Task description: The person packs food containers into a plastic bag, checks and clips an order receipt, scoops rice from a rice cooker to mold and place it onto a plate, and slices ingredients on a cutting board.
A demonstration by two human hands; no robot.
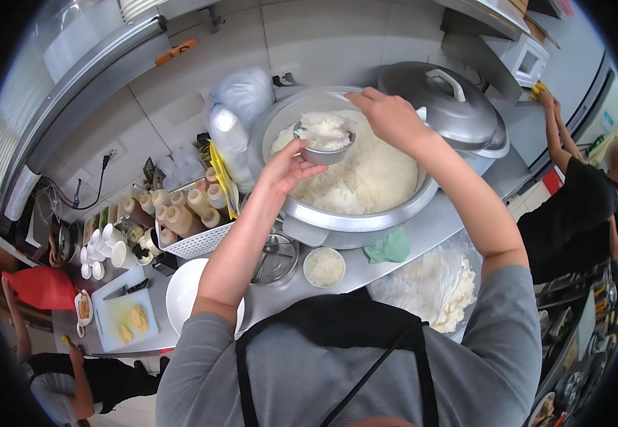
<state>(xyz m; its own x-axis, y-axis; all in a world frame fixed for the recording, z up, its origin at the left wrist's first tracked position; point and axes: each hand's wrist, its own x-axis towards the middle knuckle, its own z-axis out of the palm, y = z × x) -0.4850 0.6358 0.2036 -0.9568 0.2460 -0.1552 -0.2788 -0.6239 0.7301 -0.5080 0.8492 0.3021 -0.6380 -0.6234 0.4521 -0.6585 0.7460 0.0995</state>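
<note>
Small metal bowl [330, 157]: round, grey, held roughly upright above the left part of the large pot, filled with white cooked rice [325, 129] mounded above its rim. Large pot [369, 220]: wide, open, silver metal with a broad rim, standing on the metal counter [430, 233]; its bulk rice [391, 171] is white, smoother at right, lumpy on the near side.

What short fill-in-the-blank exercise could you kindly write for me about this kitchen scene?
1. The metal bowl is held in the person's ____ grip.
2. The big pot contains white ____.
3. The cloth beside the big pot is coloured ____.
4. The person's apron is coloured ____.
Missing words: left; rice; green; black.
</note>
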